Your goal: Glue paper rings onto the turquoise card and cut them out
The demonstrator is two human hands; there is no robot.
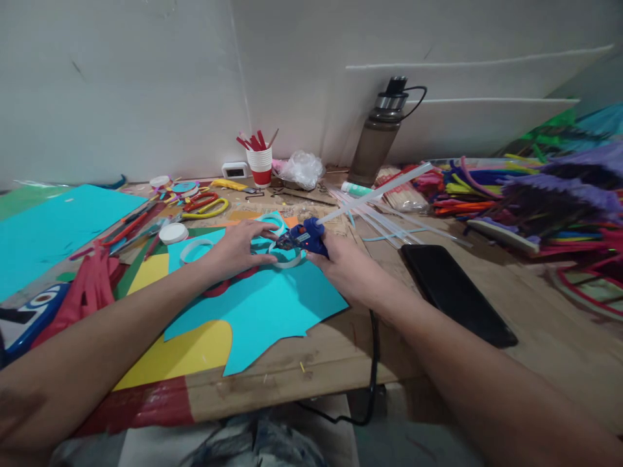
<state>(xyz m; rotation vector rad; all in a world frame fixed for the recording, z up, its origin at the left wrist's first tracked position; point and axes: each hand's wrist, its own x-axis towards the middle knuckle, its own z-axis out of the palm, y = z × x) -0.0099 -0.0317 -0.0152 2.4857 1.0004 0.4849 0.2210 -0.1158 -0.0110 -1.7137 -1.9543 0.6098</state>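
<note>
My right hand (348, 259) is wrapped round a blue hot glue gun (311, 237). A long translucent glue stick (377, 193) sticks out of its back, and its nozzle points left. The nozzle is close above a white ring (287, 263) on cyan paper (272, 305). My left hand (236, 250) is curved at that ring's left side, thumb and fingers on either side of its edge; their exact contact is partly hidden. A second white ring (195, 250) lies left of this hand, and another pale ring (275, 224) lies behind the fingertips. Red round pieces (217, 289) show under my left wrist.
A black phone (457, 292) lies right of my right forearm. Behind stand a bottle (374, 143) and a paper cup (260, 168) of red sticks. Spare glue sticks (374, 217) and pipe cleaners (467, 188) lie right; scissors (207, 206) lie left. A black cable (374, 363) hangs over the table edge.
</note>
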